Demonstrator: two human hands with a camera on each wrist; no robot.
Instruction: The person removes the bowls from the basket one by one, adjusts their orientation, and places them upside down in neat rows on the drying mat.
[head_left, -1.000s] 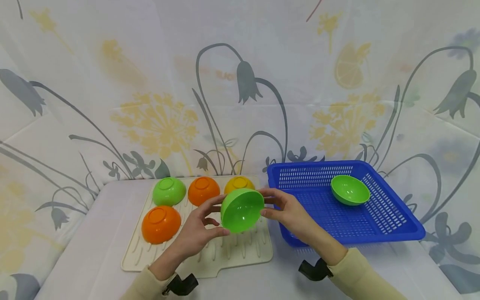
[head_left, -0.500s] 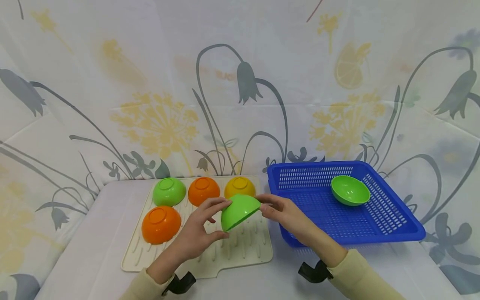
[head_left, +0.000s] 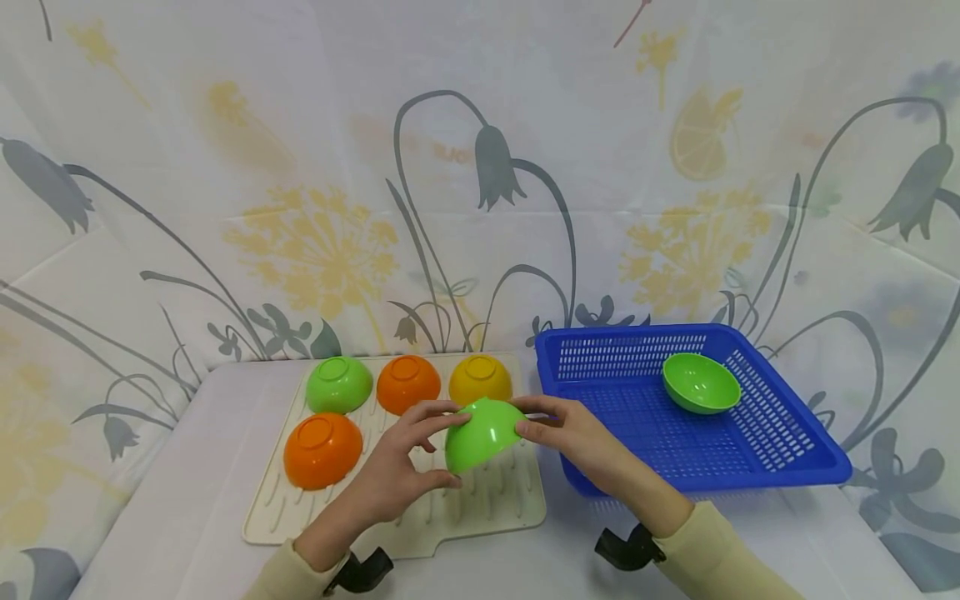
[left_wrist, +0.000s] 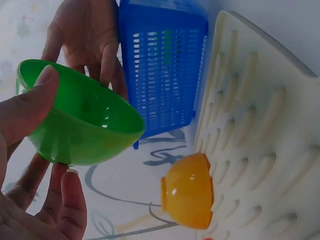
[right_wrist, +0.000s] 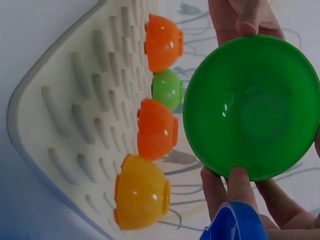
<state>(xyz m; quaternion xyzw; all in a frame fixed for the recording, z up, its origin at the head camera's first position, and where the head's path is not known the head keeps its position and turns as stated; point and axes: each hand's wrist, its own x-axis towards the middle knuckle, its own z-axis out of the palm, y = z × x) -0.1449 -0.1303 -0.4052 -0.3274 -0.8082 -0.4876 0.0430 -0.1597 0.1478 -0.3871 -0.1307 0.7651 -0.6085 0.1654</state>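
Note:
Above the drying mat, my left hand (head_left: pixel 401 458) and right hand (head_left: pixel 577 429) hold a green bowl (head_left: pixel 483 437) between them, tilted with its mouth facing down. In the left wrist view, the left thumb lies over the bowl's rim and the fingers are under its outside. The right wrist view looks straight into the bowl (right_wrist: pixel 250 110), where the right fingers pinch the rim at the bottom. Upside down on the cream mat (head_left: pixel 487 500) are another green bowl (head_left: pixel 339 385), two orange bowls, one at the back (head_left: pixel 408 385) and one nearer (head_left: pixel 322 450), and a yellow bowl (head_left: pixel 480 379).
To the right stands a blue plastic basket (head_left: pixel 795 475) with slotted walls. Inside it a green bowl (head_left: pixel 701 383) leans mouth up near the far right side. A white cloth with printed flowers (head_left: pixel 491 162) hangs behind the table.
The held bowl has turned from showing its inside to showing its outside, its mouth now tipped down, and sits slightly lower. Both hands keep hold of it; the other bowls are unmoved.

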